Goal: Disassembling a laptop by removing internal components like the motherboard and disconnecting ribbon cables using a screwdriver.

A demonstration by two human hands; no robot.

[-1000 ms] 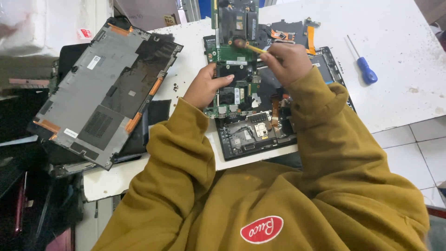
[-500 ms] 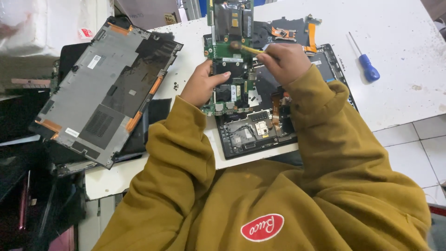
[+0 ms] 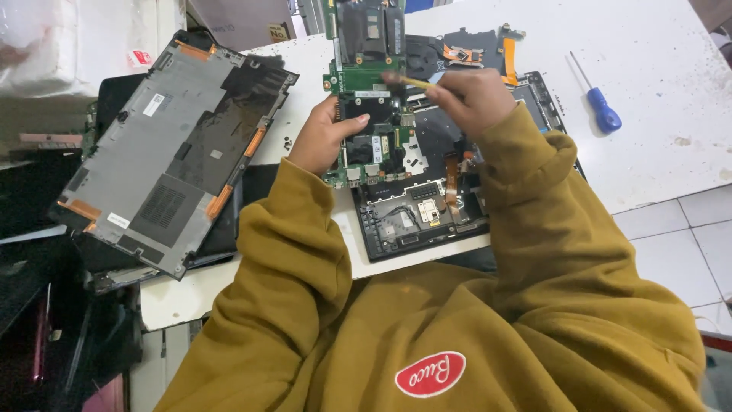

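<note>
Nearest, the open laptop base lies at the table edge. Above it the left hand closes its fingers and thumb on the lower edge of the green circuit board, lifted clear of the base. The right hand pinches a thin yellow tool, tip on the board. This looks like working at 1 spot on the board; the next move calls for a steady tip. Farther right lies a blue screwdriver, and left a grey bottom cover
</note>
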